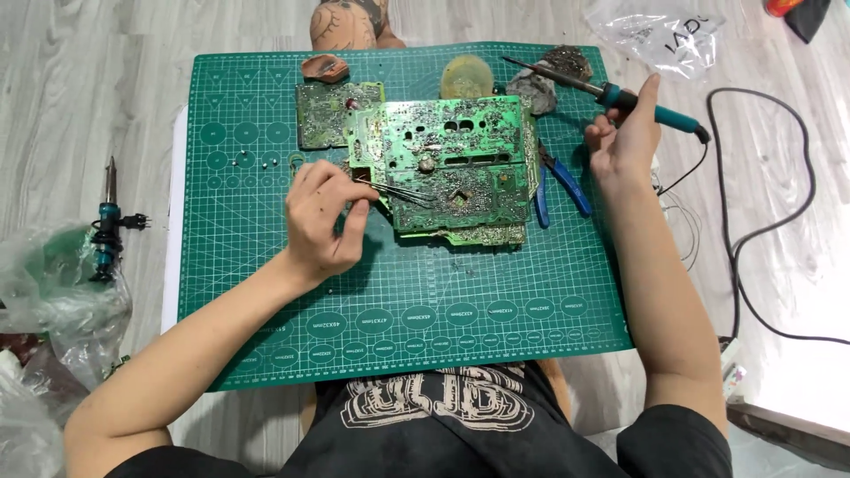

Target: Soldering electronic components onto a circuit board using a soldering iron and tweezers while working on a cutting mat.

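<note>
Two circuit boards lie on the green cutting mat [266,292], and the large circuit board [443,164] serves as the landmark for everything else. A smaller circuit board [328,113] sits tucked against its far-left corner, partly under it.

Left hand [320,219] rests at the large board's left edge, fingers curled and pinching a pair of tweezers [398,190] between thumb and fingertips; the tweezer tips reach onto the board's lower middle, near a square cut-out. Whether they grip a part is too small to tell.

Right hand [624,133] is off the board's right side, fingers wrapped in a pen-like grip round the blue handle of a soldering iron [584,87]. The iron's tip points away, beyond the board's far-right corner, over a grey lumpy cleaning pad [536,88], not touching the board.

Progress, as a judgement: work on the board looks mid-way. Tweezers are placed, iron is lifted off and parked at the cleaner, so no joint is being heated at this instant. Several small loose bits [257,161] lie on the mat left of the board, likely parts already taken off. The board remains densely soldered, so plenty appears left.

Blue-handled pliers [558,181] lie just right of the board; a round yellowish tin [467,78] beyond its far edge. A second soldering tool [108,221] lies well left, off the mat.
</note>
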